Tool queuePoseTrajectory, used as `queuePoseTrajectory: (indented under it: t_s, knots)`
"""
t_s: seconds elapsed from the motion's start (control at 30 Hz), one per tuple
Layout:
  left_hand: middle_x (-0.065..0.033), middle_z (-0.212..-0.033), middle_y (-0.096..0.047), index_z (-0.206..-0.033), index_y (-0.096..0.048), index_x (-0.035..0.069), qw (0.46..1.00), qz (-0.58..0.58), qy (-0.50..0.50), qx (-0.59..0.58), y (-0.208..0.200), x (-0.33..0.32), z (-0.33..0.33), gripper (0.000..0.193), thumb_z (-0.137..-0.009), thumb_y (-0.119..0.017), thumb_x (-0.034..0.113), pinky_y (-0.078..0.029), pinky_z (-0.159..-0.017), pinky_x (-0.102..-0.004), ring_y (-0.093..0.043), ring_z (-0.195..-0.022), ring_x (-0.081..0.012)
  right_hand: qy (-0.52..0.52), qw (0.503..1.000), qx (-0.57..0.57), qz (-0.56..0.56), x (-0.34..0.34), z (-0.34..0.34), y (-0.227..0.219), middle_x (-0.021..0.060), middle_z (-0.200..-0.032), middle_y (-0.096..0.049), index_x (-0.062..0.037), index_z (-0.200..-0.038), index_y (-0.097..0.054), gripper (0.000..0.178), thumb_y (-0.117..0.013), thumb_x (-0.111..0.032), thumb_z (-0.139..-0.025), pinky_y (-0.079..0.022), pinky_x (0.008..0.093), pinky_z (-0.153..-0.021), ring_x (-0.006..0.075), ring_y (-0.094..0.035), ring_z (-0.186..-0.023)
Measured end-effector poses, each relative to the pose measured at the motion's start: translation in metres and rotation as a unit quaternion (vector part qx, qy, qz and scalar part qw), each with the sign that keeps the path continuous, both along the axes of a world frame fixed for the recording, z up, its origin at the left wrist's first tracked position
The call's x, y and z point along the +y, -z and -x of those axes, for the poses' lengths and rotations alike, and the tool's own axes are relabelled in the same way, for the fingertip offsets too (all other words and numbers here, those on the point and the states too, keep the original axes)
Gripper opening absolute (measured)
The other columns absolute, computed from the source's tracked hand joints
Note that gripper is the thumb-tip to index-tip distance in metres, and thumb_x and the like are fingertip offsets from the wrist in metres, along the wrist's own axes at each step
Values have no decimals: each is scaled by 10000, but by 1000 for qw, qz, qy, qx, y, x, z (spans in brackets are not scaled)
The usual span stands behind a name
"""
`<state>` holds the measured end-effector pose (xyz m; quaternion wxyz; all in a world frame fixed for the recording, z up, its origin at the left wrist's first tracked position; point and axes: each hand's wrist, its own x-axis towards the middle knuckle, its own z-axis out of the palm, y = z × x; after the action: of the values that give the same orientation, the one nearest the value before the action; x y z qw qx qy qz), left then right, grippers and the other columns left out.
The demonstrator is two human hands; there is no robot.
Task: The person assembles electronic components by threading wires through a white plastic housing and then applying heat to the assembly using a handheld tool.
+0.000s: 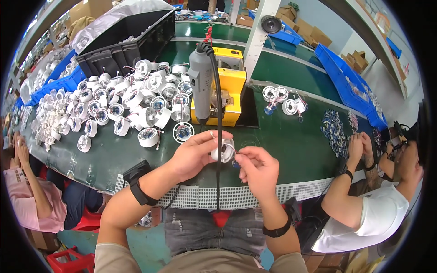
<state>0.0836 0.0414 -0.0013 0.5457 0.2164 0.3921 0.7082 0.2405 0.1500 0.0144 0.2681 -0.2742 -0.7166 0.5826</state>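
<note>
The green desk (136, 157) spreads out ahead of both hands, its perforated front edge just below them. A black crate (123, 41) stands far up and left of the left grip, with blue bins (346, 82) far up and right of the right grip. A co-worker (364, 214) in a white shirt sits to the right of the right hand, hands together over a scatter of small blue parts (334, 132); another person in pink (32, 195) sits off to the left. A big heap of white round housings (123, 104) covers the desk up and left of the left hand (193, 154). A yellow machine (227, 86) stands straight ahead of the hands, and a grey power screwdriver (200, 82) hangs before it, its black cord (219, 150) dropping between the two hands. Three more housings (282, 100) lie up and right of the right hand (257, 170). The left grip is clamped around one white housing (224, 150), held above the desk's near edge. The right grip, just beside it, has thumb and forefinger pinched together on a thin wire (236, 154) coming from that housing.
</note>
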Motion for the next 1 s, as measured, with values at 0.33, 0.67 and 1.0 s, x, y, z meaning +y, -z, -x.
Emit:
queuePoseTrajectory:
  t_s: [0.33,0.67,1.0]
  knots:
    - [-115,-1347,-478,-1376,-394,-10,987,-124,104,-5,1,0,-7,414,-1000,-436,158,-383,-1033,-378,-489,-1218,-218,-46,991,125,-19,-7,11,6,87,-804,-663,56,-1028,-644,193,-657,49,-836,-533,228,-592,125,-636,-667]
    - [-113,-1417,-400,-1432,-315,13,987,-124,91,42,0,1,-13,460,-1018,-394,198,-349,-1061,-379,-427,-1274,-218,37,983,161,-77,-15,14,18,83,-815,-674,33,-916,-651,161,-741,21,-782,-513,209,-589,98,-630,-687]
    - [-113,-1273,-529,-1402,-371,3,982,-53,55,175,-4,0,-11,515,-969,-546,219,-456,-944,-340,-543,-1115,-170,-25,991,131,19,6,19,21,80,-993,-651,30,-1049,-592,262,-704,12,-813,-528,246,-720,151,-641,-845]
